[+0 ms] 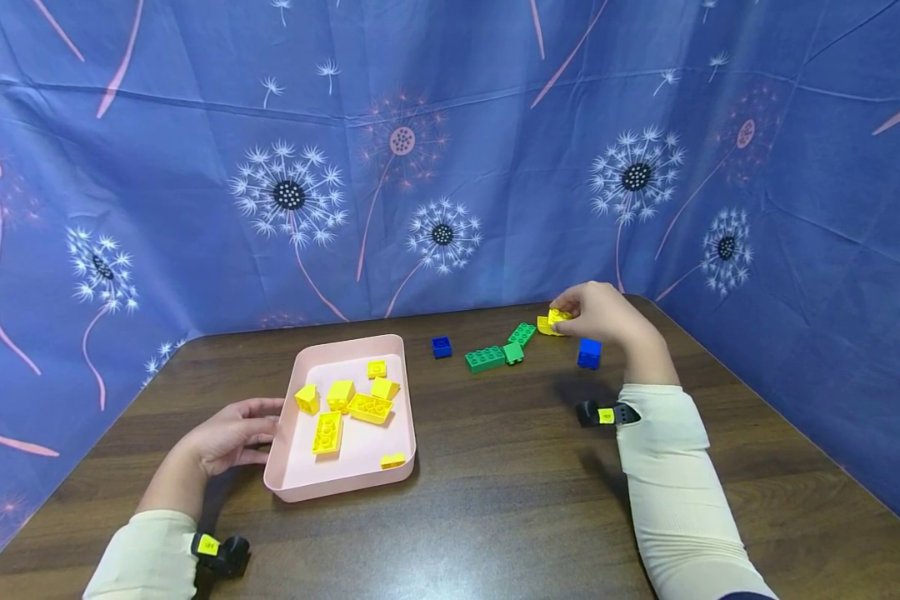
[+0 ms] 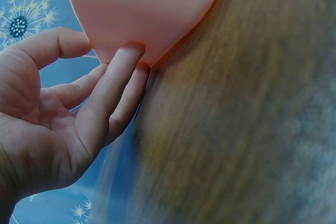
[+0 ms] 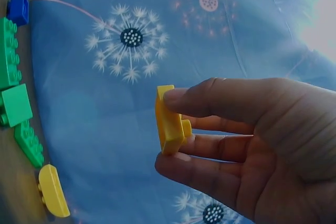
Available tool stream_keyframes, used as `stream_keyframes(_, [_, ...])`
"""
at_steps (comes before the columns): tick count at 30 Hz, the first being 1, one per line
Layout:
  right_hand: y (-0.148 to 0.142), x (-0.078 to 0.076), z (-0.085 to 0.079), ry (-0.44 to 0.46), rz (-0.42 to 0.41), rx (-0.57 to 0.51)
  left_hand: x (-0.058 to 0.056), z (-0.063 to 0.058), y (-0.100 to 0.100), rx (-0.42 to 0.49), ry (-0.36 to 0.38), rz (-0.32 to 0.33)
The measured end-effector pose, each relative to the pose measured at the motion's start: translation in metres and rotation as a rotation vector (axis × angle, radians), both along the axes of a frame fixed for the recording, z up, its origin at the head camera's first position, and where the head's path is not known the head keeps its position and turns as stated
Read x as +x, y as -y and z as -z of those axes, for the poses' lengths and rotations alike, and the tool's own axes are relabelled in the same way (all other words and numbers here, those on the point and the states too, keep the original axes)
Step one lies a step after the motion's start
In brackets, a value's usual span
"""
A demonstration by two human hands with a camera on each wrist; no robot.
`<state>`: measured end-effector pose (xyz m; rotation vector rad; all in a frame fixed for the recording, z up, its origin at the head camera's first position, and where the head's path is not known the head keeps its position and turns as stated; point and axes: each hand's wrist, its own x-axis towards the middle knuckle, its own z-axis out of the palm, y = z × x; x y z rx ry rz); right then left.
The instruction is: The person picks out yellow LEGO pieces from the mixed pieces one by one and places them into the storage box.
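My right hand is at the back right of the table, pinching a yellow toy brick between thumb and fingers. The right wrist view shows that brick raised off the table, its stud facing the palm. Just under it lies another yellow brick with a rounded outline. At the left, my left hand touches the outer wall of a pink tray with loosely extended fingers. Several yellow bricks, among them a long one and a wide one, lie scattered inside the tray.
Green bricks lie grouped at the back middle, left of my right hand. One blue brick is between them and the tray; another blue brick stands near my right wrist. A blue patterned cloth hangs behind the wooden table.
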<state>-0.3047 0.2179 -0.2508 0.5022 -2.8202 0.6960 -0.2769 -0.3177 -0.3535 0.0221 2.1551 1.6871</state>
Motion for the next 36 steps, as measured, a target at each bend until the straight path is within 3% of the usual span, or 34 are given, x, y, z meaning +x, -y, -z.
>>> stream_keyframes(16, [0.037, 0.003, -0.005, -0.100, -0.110, 0.073, 0.000, 0.000, 0.003, 0.010, 0.010, -0.013])
stream_keyframes(25, [0.070, 0.002, -0.003, -0.071, -0.182, 0.080, 0.001, -0.004, -0.001, -0.004, -0.002, -0.010])
stream_keyframes(36, [0.104, -0.001, 0.002, -0.056, -0.270, 0.118, 0.000, 0.001, 0.001, 0.010, -0.007, 0.013])
